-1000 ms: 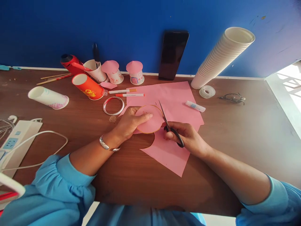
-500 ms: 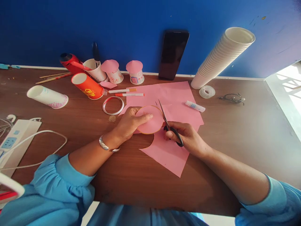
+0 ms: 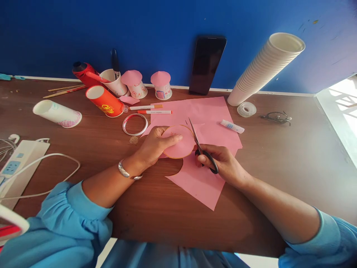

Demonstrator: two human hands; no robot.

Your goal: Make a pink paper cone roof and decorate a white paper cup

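Between thumb and fingers, my left hand [image 3: 157, 146] grips a round pink paper disc [image 3: 180, 149] with a thin yellowish edge line. My right hand [image 3: 223, 162] is closed on the handles of black-handled scissors [image 3: 208, 158]. Their blades point up and away, slightly parted, right along the disc's right edge. Below both hands lies a larger pink paper sheet [image 3: 202, 186] with a curved cut-out on its left side. A glue tube [image 3: 232, 126] rests on the sheet's right part, and two markers [image 3: 154, 112] lie across its upper left corner.
Two small cups with pink cone roofs [image 3: 161, 85] stand by the blue wall, near a red paper cup [image 3: 103, 102] and a tape ring [image 3: 135, 124]. A phone [image 3: 208, 65] leans on the wall. Right of it tilts a tall stack of white cups [image 3: 262, 70]. A power strip [image 3: 25, 163] lies left.
The view has shifted very slightly. Both hands keep their hold, and the disc and scissors stay in nearly the same place.
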